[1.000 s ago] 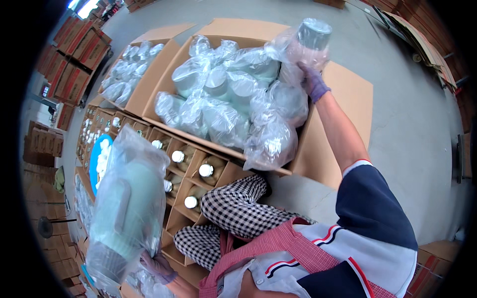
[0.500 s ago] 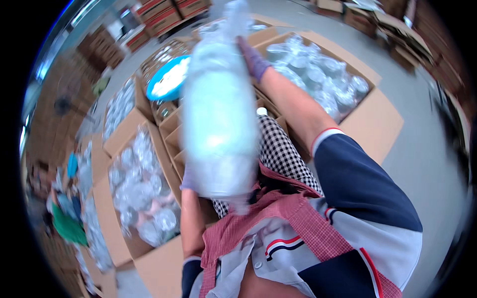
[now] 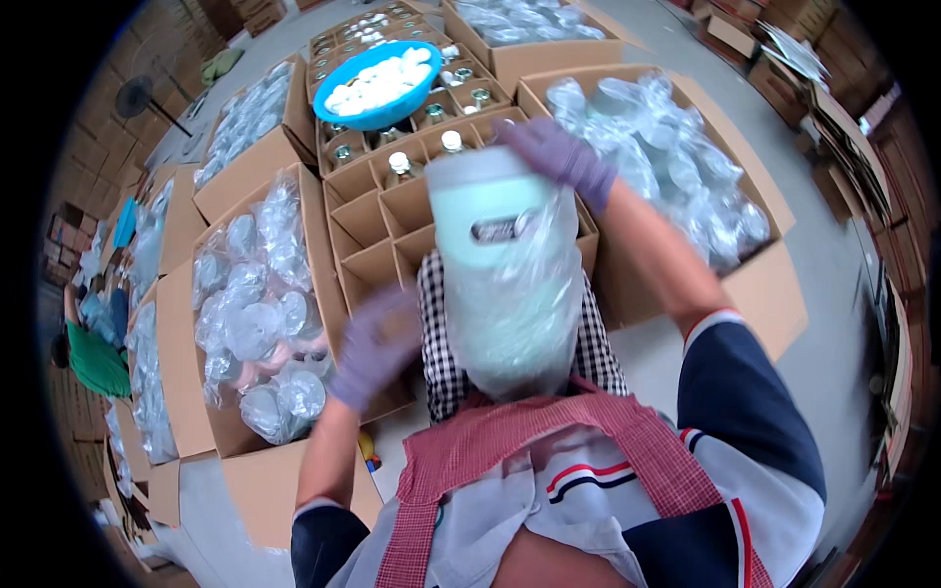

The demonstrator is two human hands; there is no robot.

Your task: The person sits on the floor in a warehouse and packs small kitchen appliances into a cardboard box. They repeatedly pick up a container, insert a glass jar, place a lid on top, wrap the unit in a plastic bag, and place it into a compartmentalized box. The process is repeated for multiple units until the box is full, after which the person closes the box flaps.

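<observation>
Pale green flask in clear plastic bag was held above divided carton, in front of apron. Long axis ran near-vertical in view, white cap end pointing away, toward carton; bag trailing toward person. Right hand, purple-gloved, fingers curled over cap end, grasping it. Left hand, gloved, blurred, beside bag; grip could not be told.

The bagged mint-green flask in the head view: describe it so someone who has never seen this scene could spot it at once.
Start at the divided cardboard box in the middle, below the blue bowl. Just in front of it, the right hand grips the top of a mint-green flask with a pale lid. Unlike the bagged ones lying in the side cartons, it is upright, with its clear bag hanging loose below.
</observation>
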